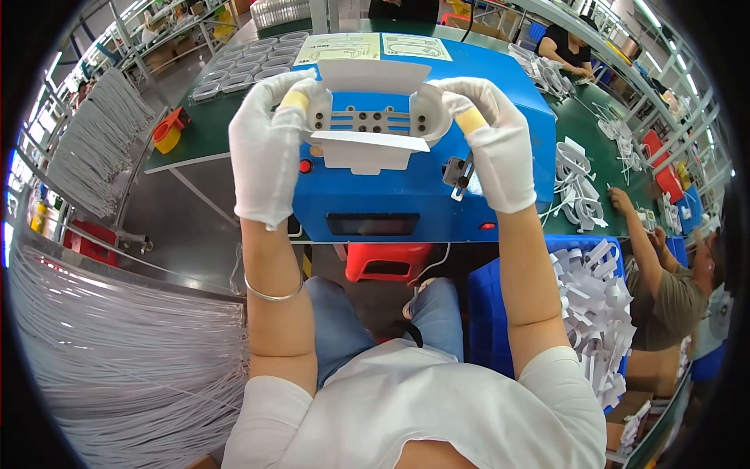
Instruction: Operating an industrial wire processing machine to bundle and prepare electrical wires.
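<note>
Both of my hands wear white gloves with yellow tape round a digit. My left hand (269,144) is closed at the left end of a white card piece (367,152), and my right hand (496,144) is closed at its right end. This card bends round a metal fixture with screw holes (371,121) on top of a blue machine (351,207). One broad flap stands up at the back; another, with a small tab, leans toward me at the front. The fingertips partly hide the curved ends. Below my right hand sits a small metal bracket (457,173).
Two printed sheets (340,48) lie on the machine, with clear plastic trays (254,62) to its left. A blue bin (488,313) of white strips (594,320) stands at right. White cables (582,187) cover the green table (586,129), where co-workers sit. White cords (125,336) hang at left.
</note>
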